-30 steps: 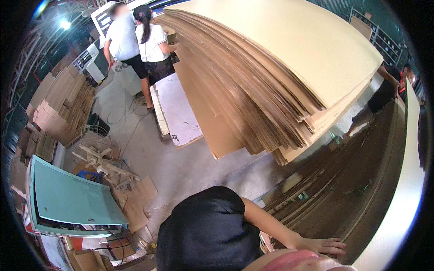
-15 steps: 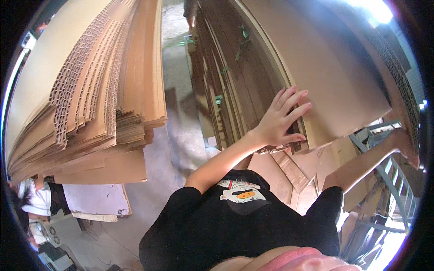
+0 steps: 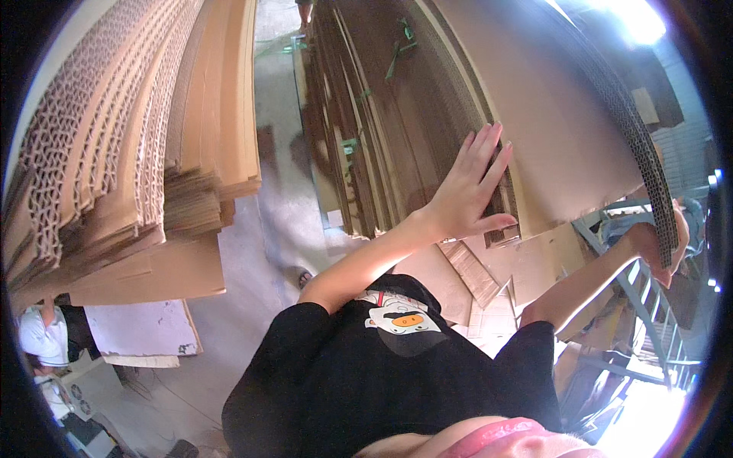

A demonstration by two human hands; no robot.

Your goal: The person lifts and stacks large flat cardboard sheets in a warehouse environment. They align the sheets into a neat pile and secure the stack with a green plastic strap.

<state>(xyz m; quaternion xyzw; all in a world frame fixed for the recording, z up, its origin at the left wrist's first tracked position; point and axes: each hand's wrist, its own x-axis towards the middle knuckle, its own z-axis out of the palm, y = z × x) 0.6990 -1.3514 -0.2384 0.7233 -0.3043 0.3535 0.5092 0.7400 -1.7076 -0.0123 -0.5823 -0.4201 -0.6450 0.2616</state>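
Note:
Tall stacks of brown corrugated cardboard stand around me. My left hand [image 3: 469, 187] lies with its fingers stretched over the top edges of the upright cardboard stack [image 3: 397, 114] in the middle. Just right of it a broad cardboard sheet [image 3: 565, 137] leans, its face toward me. At the far right my right hand [image 3: 663, 256] grips the lower end of a bundle of cardboard sheets [image 3: 637, 130], whose corrugated edge shows dark. The fingers there are partly hidden behind the bundle.
Another thick cardboard stack [image 3: 202, 114] rises on the left, across a concrete aisle [image 3: 279, 168]. Flat cardboard pieces [image 3: 473, 275] lie beside me. A metal ladder-like frame [image 3: 649, 313] stands at the right. People show at the left edge, at the aisle's far end and behind the frame.
My left hand's fingers have straightened on the stack's edge. The bundle in my right hand stands more edge-on and has shifted left with that hand. The whole view has turned slightly.

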